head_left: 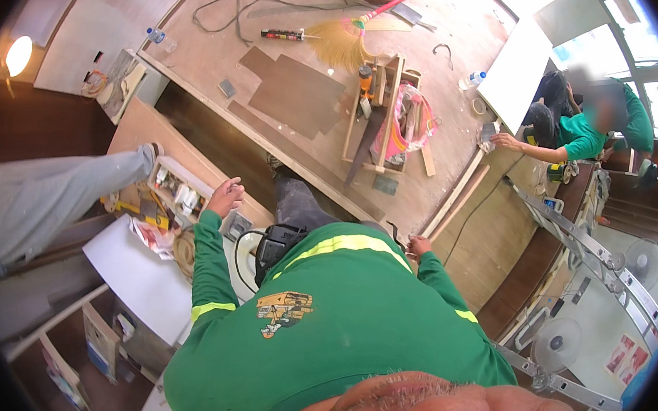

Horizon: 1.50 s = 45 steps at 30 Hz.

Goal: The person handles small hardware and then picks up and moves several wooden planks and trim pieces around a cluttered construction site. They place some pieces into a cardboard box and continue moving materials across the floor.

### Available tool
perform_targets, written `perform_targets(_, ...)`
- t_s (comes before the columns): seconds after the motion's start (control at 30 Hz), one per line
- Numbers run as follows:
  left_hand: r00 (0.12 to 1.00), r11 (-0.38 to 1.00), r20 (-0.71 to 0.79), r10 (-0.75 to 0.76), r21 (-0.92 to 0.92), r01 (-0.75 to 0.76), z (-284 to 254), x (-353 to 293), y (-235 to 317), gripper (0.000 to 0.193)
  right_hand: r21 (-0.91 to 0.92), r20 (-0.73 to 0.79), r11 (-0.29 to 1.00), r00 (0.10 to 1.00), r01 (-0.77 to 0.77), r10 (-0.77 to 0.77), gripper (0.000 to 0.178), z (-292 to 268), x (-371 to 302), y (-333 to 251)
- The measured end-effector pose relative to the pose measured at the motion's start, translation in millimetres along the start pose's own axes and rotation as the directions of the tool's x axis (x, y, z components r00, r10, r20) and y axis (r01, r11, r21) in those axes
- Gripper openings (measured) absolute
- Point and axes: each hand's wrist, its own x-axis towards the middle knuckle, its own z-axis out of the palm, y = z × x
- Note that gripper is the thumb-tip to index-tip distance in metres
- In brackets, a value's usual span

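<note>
My left hand (225,198) is held out with its fingers apart, above the edge of a long board, and nothing shows in it. Beside it is a wooden tool tray (164,189) filled with small items. My right hand (419,245) is at my hip with its fingers curled in; what they hold, if anything, is too small to make out. A large work table (305,149) lies ahead. On it stand a wooden tool carrier (346,131) with a handsaw (365,147) and an orange-handled tool (365,79), and a pink bag (428,113).
A straw broom (343,43), a caulking tube (282,34) and brown sheets (297,92) lie on the table. At right, a person in green (578,128) reaches to the table's edge. A metal ladder (579,244) and fans (556,346) are lower right. Another person's grey-trousered leg (65,195) is at left.
</note>
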Motion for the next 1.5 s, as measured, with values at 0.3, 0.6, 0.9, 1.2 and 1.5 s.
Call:
perform_targets(0.3,0.974,0.792,0.122,0.192,0.566,-0.227,-132.1,163.8,77.3,0.057,-0.066,0.050,0.996,0.997,0.054,-0.050,0.025,168.9,-81.9,-140.2)
perform_targets(0.6,0.972,0.646,0.195,0.127,0.727,-0.231,-204.9,247.6,146.5,0.052,-0.060,0.104,0.950,0.948,0.307,-0.300,0.027,266.3,-114.8,-258.2)
perform_targets(0.9,0.953,0.558,0.269,0.141,0.773,-0.301,-215.6,224.3,186.3,0.053,-0.291,0.220,0.916,0.951,0.277,-0.218,0.030,318.6,-43.8,-270.5)
perform_targets(1.2,0.982,0.508,0.167,-0.091,0.856,-0.099,-243.8,180.7,212.4,0.056,-0.428,0.250,0.677,0.798,0.599,-0.549,0.041,416.8,76.6,-362.0)
perform_targets(1.5,0.869,0.079,0.492,0.062,0.865,-0.495,-195.7,408.8,284.9,0.056,-0.442,-0.060,0.748,0.815,0.495,-0.576,0.062,456.6,202.0,-507.9)
